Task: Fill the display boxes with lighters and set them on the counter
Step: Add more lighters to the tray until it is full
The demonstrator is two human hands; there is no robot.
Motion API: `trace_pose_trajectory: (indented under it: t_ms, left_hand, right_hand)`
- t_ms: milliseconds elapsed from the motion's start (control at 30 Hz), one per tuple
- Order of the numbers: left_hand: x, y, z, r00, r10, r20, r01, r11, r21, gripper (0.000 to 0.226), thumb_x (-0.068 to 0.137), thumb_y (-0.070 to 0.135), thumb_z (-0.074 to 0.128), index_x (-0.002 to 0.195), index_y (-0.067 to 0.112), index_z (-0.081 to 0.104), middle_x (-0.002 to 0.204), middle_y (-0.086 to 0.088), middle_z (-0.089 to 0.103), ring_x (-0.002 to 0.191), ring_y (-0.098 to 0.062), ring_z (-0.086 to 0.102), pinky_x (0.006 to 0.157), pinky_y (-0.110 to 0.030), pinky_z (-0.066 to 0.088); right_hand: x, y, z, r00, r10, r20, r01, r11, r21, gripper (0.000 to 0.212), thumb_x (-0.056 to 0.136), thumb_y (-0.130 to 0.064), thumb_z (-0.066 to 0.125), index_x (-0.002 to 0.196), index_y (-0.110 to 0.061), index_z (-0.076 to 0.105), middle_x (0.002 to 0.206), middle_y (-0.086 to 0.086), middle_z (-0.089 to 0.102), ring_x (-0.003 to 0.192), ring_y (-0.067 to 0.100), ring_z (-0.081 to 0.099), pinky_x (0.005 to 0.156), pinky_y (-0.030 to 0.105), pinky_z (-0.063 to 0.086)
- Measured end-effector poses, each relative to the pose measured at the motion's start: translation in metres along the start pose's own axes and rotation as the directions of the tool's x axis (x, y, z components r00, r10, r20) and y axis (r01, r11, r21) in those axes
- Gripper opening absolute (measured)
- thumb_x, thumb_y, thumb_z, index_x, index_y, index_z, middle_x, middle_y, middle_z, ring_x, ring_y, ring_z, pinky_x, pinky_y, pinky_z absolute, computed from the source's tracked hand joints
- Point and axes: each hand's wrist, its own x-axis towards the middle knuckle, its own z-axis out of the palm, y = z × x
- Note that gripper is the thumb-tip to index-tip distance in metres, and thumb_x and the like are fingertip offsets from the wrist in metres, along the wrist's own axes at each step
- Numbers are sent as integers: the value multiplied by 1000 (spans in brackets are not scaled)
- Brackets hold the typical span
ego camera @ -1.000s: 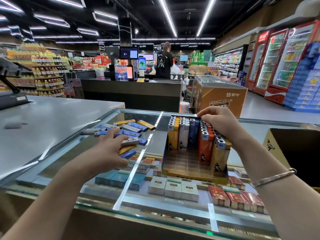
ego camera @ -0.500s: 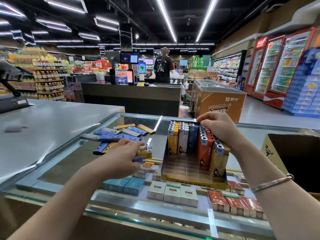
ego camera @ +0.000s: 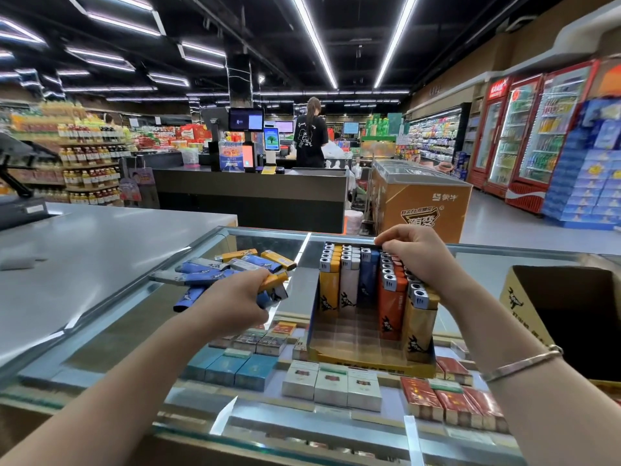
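A yellow display box (ego camera: pixel 369 363) stands on the glass counter (ego camera: pixel 524 260), part filled with upright lighters (ego camera: pixel 349 280) along its back and right side. My right hand (ego camera: pixel 416 255) rests curled on the tops of the orange lighters at the back right. A loose pile of blue, grey and yellow lighters (ego camera: pixel 215 267) lies on the glass to the left. My left hand (ego camera: pixel 235 297) grips a few lighters at the near edge of that pile, an orange one sticking out to the right.
An open cardboard carton (ego camera: pixel 524 304) sits at the right edge of the counter. Cigarette packs (ego camera: pixel 331 383) lie under the glass. A grey countertop (ego camera: pixel 84 250) spreads to the left. A person (ego camera: pixel 311 132) stands at a far checkout desk; a freezer (ego camera: pixel 420 200) stands beyond the counter.
My left hand has closed on lighters from the pile and drawn them a little towards me and to the right. My right hand has stayed on the lighter tops.
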Motion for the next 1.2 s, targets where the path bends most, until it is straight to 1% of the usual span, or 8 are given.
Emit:
trace_pose_trajectory:
  t_ms: [167,267,433,533,667,833,1000,1200]
  left_hand:
    - [11,13,-8,958,141,-249,-204,947,-247,20,78,8,67,87,18,53,69,1,57,63,-11,57,56,-19,41]
    - [21,35,-22,946,172,-275,-304,763,-570,20,77,11,72,87,18,56,68,3,63,60,-6,60,54,-15,49]
    - [41,70,-27,945,60,-320,-310,468,-828,31,66,33,70,89,13,61,80,1,71,73,-8,66,62,-22,55]
    - [47,82,-19,949,34,-313,-307,319,-897,28,68,32,66,89,15,60,82,4,73,69,-7,67,57,-20,52]
    - [48,78,-10,969,9,-247,-245,181,-952,29,65,32,67,86,13,60,78,1,72,68,-11,67,56,-23,53]
    - [46,71,-8,983,-73,-170,-170,4,-985,33,61,28,70,85,11,56,63,5,68,62,-10,67,53,-23,53]
    - [46,71,-2,995,-18,-99,-99,-49,-994,36,61,33,73,85,12,58,66,1,66,65,-15,67,59,-28,56]
    - [43,75,-1,990,42,-136,-130,-109,-985,31,64,28,69,87,11,55,67,0,69,62,-13,68,55,-23,54]
  right_hand:
    - [1,1,0,1000,19,3,-19,1000,-1,20,89,-7,54,80,-18,67,83,10,69,62,11,60,54,15,50]
    - [2,2,0,1000,24,11,-24,1000,6,19,89,-7,54,81,-18,67,85,15,69,63,13,60,57,20,50]
    - [2,3,-1,1000,14,26,-15,1000,12,18,89,-7,53,81,-17,66,85,17,68,65,18,60,59,26,51]
    - [4,4,-1,999,-35,32,37,997,-70,18,89,-10,55,81,-21,65,76,9,67,61,11,57,55,18,48]
    - [4,1,-4,987,-157,-35,148,972,-185,18,88,-8,57,78,-22,63,74,5,66,64,19,60,59,27,53]
    - [-7,-24,-6,931,-364,30,365,928,-73,8,83,-19,66,81,-26,64,76,-4,66,72,9,61,69,19,52]
    - [-24,-43,13,860,-458,224,497,851,-171,44,70,-33,77,107,-30,54,79,-6,64,72,5,62,70,23,53]
    - [-28,-48,20,857,-504,109,515,832,-205,28,80,-13,72,101,-18,54,74,3,69,66,22,65,63,42,53]
